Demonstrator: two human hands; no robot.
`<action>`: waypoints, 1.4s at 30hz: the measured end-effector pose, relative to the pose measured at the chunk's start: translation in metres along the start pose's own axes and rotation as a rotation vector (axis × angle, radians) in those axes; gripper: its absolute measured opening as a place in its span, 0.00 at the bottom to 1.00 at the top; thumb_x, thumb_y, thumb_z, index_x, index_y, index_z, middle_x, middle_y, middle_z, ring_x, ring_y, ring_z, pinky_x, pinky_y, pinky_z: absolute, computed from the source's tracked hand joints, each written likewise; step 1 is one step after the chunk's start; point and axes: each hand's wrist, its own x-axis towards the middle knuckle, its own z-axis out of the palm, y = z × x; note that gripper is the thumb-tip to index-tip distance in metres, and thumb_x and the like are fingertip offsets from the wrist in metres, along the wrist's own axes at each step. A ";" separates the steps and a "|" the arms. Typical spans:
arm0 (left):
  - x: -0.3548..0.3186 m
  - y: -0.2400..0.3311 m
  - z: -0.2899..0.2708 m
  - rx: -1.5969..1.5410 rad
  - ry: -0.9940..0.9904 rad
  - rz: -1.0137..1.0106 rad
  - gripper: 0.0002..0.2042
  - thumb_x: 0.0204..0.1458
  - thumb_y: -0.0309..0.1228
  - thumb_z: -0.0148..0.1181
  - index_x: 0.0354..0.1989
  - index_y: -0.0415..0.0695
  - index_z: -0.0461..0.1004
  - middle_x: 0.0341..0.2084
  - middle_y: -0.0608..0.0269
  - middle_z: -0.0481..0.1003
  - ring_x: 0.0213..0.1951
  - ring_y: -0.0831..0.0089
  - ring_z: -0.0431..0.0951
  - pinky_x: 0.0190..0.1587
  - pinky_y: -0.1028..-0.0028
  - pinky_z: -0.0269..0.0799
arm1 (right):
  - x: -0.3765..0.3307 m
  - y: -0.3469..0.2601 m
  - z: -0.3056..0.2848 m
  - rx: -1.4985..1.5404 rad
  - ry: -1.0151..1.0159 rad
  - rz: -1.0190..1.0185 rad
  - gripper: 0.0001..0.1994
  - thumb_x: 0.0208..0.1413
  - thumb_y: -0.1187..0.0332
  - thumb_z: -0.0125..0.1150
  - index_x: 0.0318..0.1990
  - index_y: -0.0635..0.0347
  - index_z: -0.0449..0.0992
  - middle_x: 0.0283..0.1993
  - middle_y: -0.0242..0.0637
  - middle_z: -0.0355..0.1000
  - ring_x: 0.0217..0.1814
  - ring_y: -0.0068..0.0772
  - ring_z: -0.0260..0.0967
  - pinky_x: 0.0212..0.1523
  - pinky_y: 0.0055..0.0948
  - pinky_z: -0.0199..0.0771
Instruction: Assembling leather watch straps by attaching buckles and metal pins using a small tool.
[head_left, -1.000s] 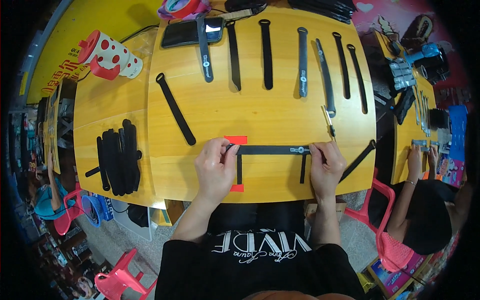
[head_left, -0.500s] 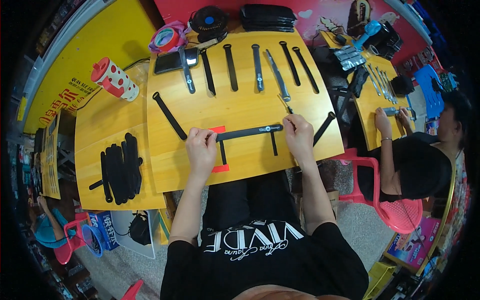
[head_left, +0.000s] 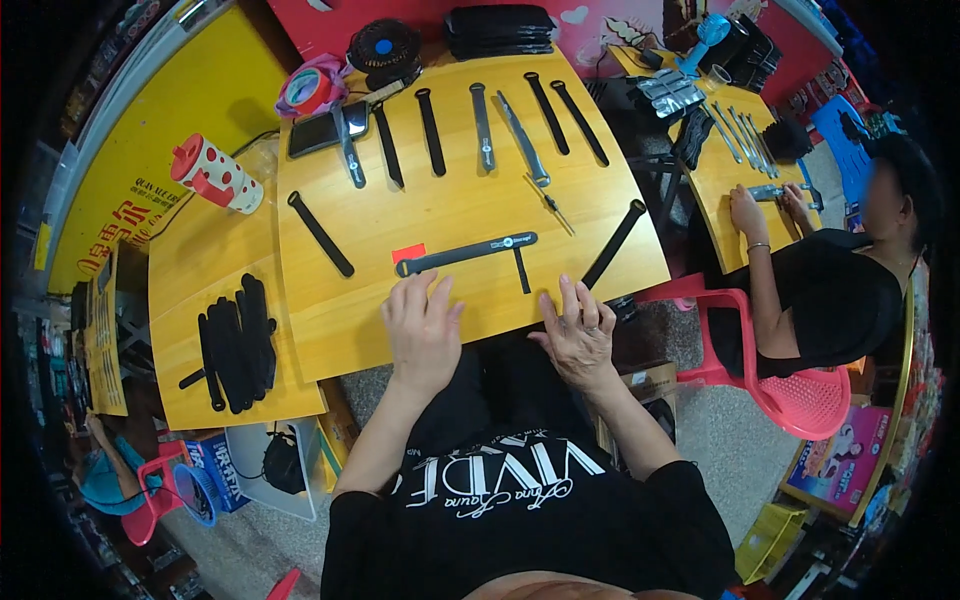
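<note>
Plainly light and floppy, the black strap point(head_left: 466, 253) at frame centre suits an end grip, while the left hand point(head_left: 424, 330) and right hand point(head_left: 578, 338) rest open, apart and empty just below it.

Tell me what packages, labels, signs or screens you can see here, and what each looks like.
Yellow banner: far left beside the tables, red lettering.
Dark phone: back of the wooden table, screen off.
Red sticker: by the black strap.
Blue box: on the floor, lower left.
</note>
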 end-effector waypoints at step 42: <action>-0.016 -0.045 -0.025 -1.335 -0.280 -0.789 0.04 0.58 0.24 0.59 0.35 0.36 0.78 0.23 0.63 0.79 0.25 0.82 0.77 0.21 0.85 0.67 | 0.047 0.011 -0.025 1.712 0.248 0.799 0.05 0.55 0.81 0.62 0.38 0.68 0.78 0.33 0.31 0.71 0.26 0.14 0.64 0.24 0.14 0.61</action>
